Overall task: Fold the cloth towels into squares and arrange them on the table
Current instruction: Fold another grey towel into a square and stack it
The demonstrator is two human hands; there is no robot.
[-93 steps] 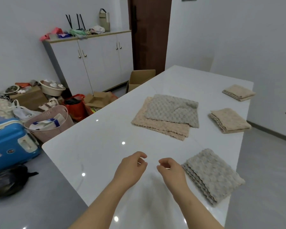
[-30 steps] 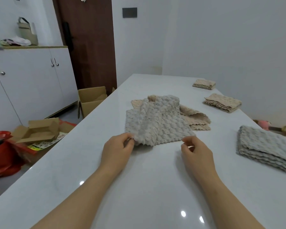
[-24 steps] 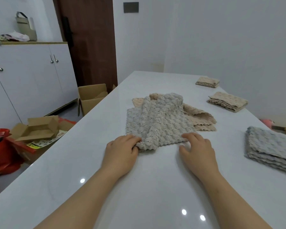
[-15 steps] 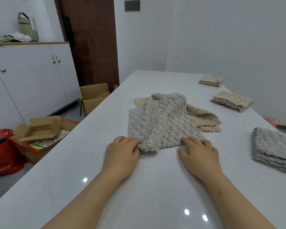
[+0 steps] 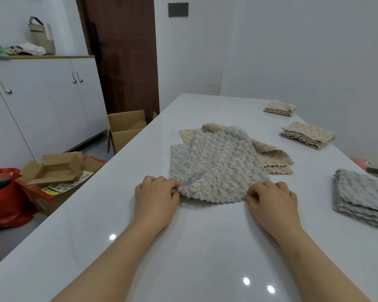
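A rumpled grey towel (image 5: 218, 164) lies on the white table (image 5: 196, 247) in front of me, draped partly over a beige towel (image 5: 271, 158) behind it. My left hand (image 5: 156, 199) pinches the grey towel's near left corner. My right hand (image 5: 273, 203) pinches its near right corner. Between the two hands the near edge sags in a curve on the table. A folded grey towel (image 5: 362, 197) sits at the right edge. Two folded beige towels (image 5: 308, 134) (image 5: 280, 109) lie farther back on the right.
Left of the table stand a white cabinet (image 5: 42, 105), open cardboard boxes (image 5: 124, 127) (image 5: 55, 168) and a red bag (image 5: 4, 197) on the floor. A dark door (image 5: 122, 51) is behind. A pink object (image 5: 361, 163) shows past the table's right edge.
Both hands went from lying flat on the towel's near edge to pinching its corners. The near edge has been drawn toward me and spread wider. The view has shifted slightly.
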